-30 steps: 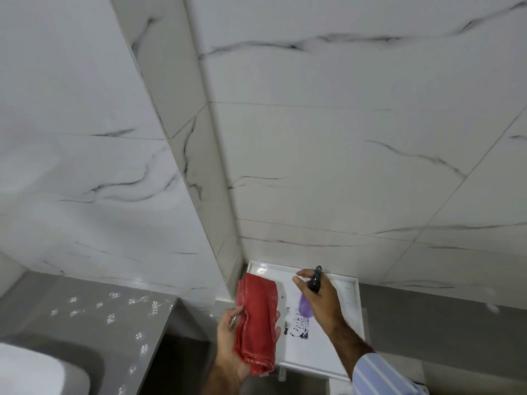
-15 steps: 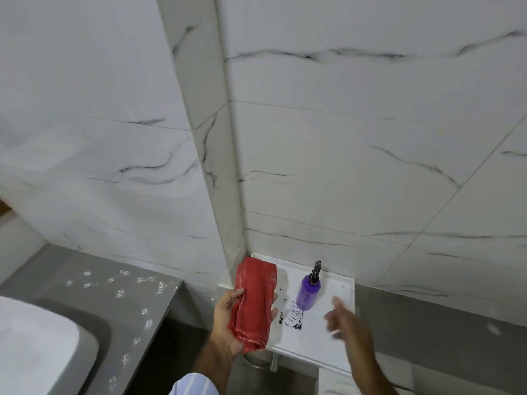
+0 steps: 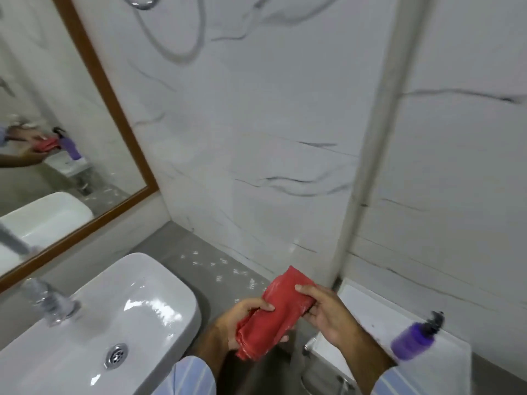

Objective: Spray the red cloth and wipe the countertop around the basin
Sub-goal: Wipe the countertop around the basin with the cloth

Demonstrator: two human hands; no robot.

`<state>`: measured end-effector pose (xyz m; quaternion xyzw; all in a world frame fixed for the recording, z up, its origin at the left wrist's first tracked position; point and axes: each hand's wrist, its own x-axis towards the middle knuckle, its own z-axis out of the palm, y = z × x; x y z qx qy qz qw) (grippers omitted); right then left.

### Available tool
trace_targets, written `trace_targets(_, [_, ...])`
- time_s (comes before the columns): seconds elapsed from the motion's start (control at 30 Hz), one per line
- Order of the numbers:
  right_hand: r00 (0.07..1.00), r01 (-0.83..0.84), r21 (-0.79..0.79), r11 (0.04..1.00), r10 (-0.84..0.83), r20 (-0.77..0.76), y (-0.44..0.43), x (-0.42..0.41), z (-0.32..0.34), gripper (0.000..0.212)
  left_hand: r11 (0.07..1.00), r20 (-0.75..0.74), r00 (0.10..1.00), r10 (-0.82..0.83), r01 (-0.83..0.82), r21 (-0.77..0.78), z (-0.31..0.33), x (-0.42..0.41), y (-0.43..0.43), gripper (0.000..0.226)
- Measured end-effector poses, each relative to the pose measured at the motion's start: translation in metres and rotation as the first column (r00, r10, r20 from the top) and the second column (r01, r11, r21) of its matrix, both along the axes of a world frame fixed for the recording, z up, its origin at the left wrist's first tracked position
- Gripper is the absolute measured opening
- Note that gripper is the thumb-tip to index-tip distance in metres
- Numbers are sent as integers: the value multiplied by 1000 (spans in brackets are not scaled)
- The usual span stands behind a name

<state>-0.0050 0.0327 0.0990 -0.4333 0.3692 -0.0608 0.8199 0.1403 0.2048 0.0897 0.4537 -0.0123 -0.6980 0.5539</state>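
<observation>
The folded red cloth (image 3: pixel 278 310) is held between both hands just right of the white basin (image 3: pixel 94 332). My left hand (image 3: pixel 242 317) grips its lower end, and my right hand (image 3: pixel 328 312) pinches its upper end. The purple spray bottle (image 3: pixel 413 336) with a black nozzle stands on a white tray (image 3: pixel 368 315) at the right, apart from my hands. Grey countertop (image 3: pixel 205 260) runs behind and beside the basin.
A chrome tap (image 3: pixel 48 300) stands at the basin's left rear. A wood-framed mirror (image 3: pixel 57 115) hangs on the left wall. White marble-look tiles (image 3: pixel 271 138) form the back wall, with a corner column (image 3: pixel 379 155) next to the tray.
The view has swung left, bringing the basin and mirror into sight. My right hand, which had let go of the spray bottle, has come over and taken hold of the cloth.
</observation>
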Motion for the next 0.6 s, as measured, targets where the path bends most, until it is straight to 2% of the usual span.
trace_targets(0.13, [989,-139,-61,988,136,-56,12,71,-3,49,994,335,939,-78,45,104,8,84,26,51])
trace_targets(0.2, [975,-214,-139,967,203,-86,16,108,2,55,989,476,869,-135,88,121,14,126,37,48])
trace_targets(0.23, [965,-253,-195,948,234,-114,18,132,3,53,986,546,823,-154,94,136,16,150,43,42])
trace_targets(0.33, [932,-354,-358,864,294,-212,19,195,9,26,983,735,656,-175,76,166,24,209,51,12])
trace_targets(0.37, [920,-384,-401,832,307,-243,19,214,10,22,983,777,605,-173,60,171,25,228,53,14])
trace_targets(0.5, [857,-513,-560,650,356,-371,23,281,7,23,966,856,454,-246,47,253,12,297,58,19])
trace_targets(0.53, [831,-556,-609,565,374,-412,25,304,0,24,954,866,408,-289,46,296,4,318,59,20])
trace_targets(0.6, [766,-637,-675,373,403,-500,31,329,-5,27,907,872,253,-420,91,411,-3,341,55,25])
